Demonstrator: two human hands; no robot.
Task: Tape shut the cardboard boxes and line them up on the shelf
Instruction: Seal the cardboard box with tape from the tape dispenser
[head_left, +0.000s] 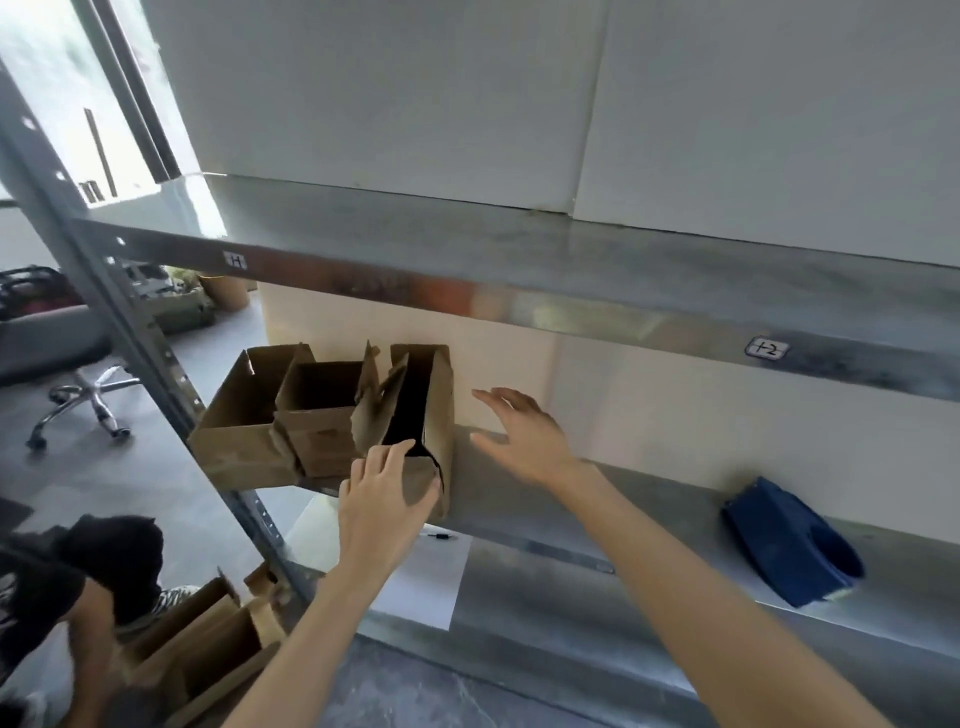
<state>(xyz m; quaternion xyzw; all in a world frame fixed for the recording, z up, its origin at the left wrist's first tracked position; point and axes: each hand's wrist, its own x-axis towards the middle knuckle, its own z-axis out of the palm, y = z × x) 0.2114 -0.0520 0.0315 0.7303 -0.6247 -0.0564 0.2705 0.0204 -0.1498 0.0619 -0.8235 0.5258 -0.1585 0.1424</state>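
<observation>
Item: narrow box (441, 410), cardboard, flaps up and untaped, standing at the left end of the lower shelf (675, 499), rightmost in a row of three; its long axis is running from the shelf's front edge back toward the wall

Left hand (387, 493) is gripping the box's near end, fingers curling over the front rim, thumb lying across the near face. Right hand (524, 436) is hovering just beside the box's right wall, fingers straight and spread, holding nothing, apparently not touching. The box is lying directly ahead of the left fingers and to the left of the right ones, so the left hand is the nearer; pulling the box forward along its own length looks the likeliest way out

Adjoining: middle box (317, 410), open, its ragged flap leaning against the narrow box's left side; far-left box (234, 441), open, beside the upright post

Further right, well apart: blue tape dispenser (789, 545), lying on the same shelf, nearer the right hand

Overhead: upper shelf (519, 270), limiting any lift. Below the box front: white sheet (421, 577) with a pen (441, 536) resting on it
</observation>
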